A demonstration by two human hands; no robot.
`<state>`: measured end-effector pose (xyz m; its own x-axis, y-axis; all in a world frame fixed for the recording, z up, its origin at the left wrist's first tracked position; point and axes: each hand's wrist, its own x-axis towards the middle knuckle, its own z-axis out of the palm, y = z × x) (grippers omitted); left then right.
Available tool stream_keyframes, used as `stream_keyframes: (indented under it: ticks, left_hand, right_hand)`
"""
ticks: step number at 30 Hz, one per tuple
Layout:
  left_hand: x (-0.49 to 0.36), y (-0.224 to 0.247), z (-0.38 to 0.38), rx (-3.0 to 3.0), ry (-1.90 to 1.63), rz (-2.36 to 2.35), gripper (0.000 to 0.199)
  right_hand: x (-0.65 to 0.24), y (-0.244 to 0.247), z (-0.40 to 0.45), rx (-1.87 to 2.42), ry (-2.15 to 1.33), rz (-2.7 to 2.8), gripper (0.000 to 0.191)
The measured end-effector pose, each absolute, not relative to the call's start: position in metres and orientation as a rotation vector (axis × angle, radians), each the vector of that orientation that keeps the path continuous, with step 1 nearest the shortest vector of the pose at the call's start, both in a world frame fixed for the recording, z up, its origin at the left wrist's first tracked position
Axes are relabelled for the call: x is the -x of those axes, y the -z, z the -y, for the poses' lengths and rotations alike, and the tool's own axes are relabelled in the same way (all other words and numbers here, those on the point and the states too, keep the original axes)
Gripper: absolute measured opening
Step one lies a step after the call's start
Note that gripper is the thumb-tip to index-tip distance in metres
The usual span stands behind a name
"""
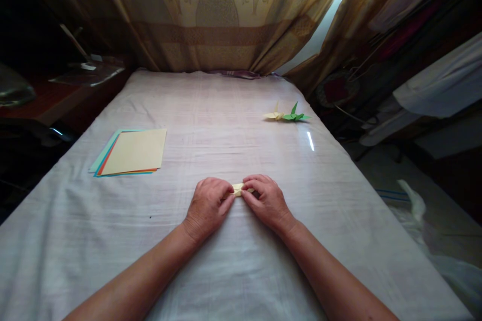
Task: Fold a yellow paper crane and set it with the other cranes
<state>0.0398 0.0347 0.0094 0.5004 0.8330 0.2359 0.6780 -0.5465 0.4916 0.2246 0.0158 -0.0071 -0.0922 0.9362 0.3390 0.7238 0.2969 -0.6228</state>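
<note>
A small piece of folded cream paper (237, 190) is pinched between my two hands, low over the white sheet near the middle of the view. My left hand (210, 205) grips its left end with thumb and fingertips. At the other end, the thumb and index finger of my right hand (268, 202) close on the paper. Fingers cover both ends, so only a short middle stretch shows and its full shape is hidden.
Square coloured sheets (135, 151), cream on top, lie stacked at the left. Toward the far right sit a cream folded paper crane (274, 116) and a green one (296, 116). A patterned curtain (218, 15) hangs behind the sheet-covered surface (211, 105).
</note>
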Motion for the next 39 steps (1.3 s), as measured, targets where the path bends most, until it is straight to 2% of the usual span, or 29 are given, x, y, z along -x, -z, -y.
stream_keyframes:
  ticks: [13, 28, 39]
  left_hand:
    - [-0.037, -0.006, -0.042, -2.356, -0.679, -1.301, 0.007]
    - [-0.031, -0.010, -0.035, -2.652, -0.645, -1.109, 0.015]
    - [-0.036, -0.010, -0.036, -2.509, -0.685, -1.191, 0.014]
  right_hand:
    - [-0.244, 0.009, -0.009, 1.468, -0.181, 1.910, 0.019]
    - [-0.239, 0.007, -0.002, 1.514, -0.188, 1.934, 0.008]
    - [-0.223, 0.006, -0.003, 1.462, -0.176, 1.986, 0.004]
